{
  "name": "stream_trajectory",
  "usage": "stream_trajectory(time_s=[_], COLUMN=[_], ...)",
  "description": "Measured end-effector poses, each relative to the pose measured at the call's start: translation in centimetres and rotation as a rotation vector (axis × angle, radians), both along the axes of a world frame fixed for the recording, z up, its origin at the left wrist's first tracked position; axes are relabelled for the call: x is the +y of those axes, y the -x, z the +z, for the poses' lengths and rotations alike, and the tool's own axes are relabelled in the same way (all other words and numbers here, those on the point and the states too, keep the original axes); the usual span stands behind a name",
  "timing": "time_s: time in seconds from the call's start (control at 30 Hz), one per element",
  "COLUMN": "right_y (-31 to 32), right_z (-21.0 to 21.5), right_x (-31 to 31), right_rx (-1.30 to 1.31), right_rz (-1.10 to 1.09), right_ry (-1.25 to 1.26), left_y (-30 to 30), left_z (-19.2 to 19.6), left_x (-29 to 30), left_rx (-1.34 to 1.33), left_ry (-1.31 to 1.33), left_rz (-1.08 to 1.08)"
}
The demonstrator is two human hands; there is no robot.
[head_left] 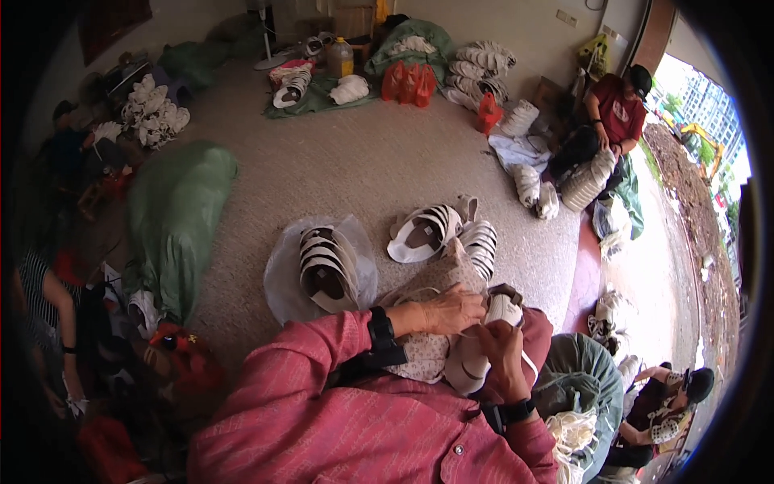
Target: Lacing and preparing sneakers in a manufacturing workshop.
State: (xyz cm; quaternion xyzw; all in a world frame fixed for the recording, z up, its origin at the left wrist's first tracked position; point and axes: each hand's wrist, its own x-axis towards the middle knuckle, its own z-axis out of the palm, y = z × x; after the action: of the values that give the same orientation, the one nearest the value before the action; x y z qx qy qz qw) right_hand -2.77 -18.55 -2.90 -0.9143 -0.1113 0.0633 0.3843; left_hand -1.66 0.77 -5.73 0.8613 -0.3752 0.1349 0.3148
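A white shoe upper point(468, 367) rests on my lap, partly covered by my hands. Over it, the fingers of my left hand point(450, 310) are pinched together. Close beside them, my right hand point(503, 348) is also closed, its fingertips against the upper. Whatever thin thing the fingertips pinch is too small to make out. In front of my knees, a nested row of white-and-dark shoe uppers point(326, 270) lies on a clear plastic sheet point(282, 278). To its right are more white uppers point(426, 232) and another striped stack point(480, 248).
A green sack point(181, 218) lies on the floor to the left. Beside my right arm stands a dark green bag point(584, 379) with white laces point(572, 431). Co-workers sit at the right point(621, 117), lower right point(669, 403) and left point(48, 302). Red bags point(409, 83) stand at the back.
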Motion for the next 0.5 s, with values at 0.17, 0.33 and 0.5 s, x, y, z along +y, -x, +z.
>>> stream_trajectory(time_s=[0.17,0.33,0.5], right_y=[-0.1,-0.1,0.3], right_z=[1.9,2.5,2.7], right_x=[0.6,0.7,0.6], right_rx=[0.236,0.239,0.29], right_rz=[0.052,0.04,0.018], right_ry=[-0.142,-0.152,-0.174], left_y=[0.0,-0.1,0.2], left_z=[0.0,0.0,-0.1], left_x=[1.1,1.2,1.0], left_rx=[-0.048,-0.021,-0.063], left_ry=[0.007,0.021,0.039], left_rz=[0.01,0.011,0.018])
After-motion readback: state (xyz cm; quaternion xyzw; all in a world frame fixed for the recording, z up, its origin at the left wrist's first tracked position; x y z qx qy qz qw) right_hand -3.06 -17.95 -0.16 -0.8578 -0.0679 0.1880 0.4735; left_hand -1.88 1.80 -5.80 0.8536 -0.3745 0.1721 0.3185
